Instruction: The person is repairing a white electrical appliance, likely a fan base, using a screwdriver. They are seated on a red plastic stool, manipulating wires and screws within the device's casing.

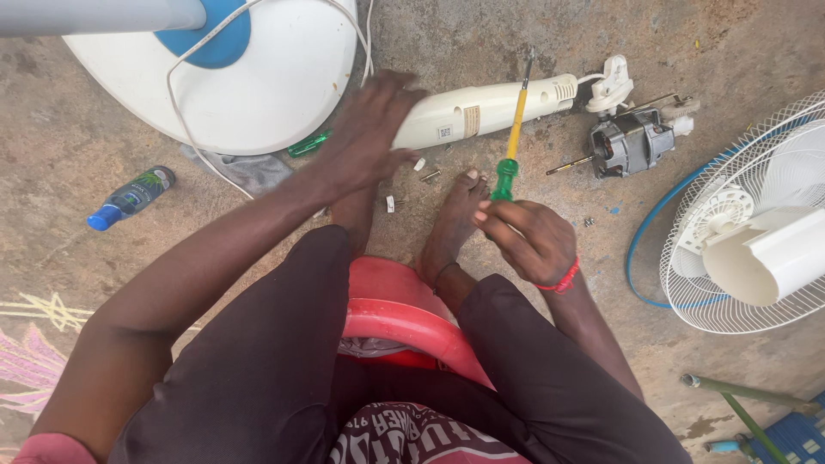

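Head view, right hand (531,241) gripping screwdriver (513,137)

To your left, a small bottle (131,198) lies on the concrete, blue-capped with a dark green-and-white label. Ahead of you, the white fan housing (485,110) carries a tan rectangular sticker (472,121) and a smaller white square one (445,132) beside it.

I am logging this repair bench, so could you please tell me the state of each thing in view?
Screwdriver: held in right hand, tip on housing.
White housing: lying flat, left hand on it.
Motor: removed, lying on floor.
Fan guard: detached, lying flat.
Bottle: capped, on its side.
Screws: loose on floor.
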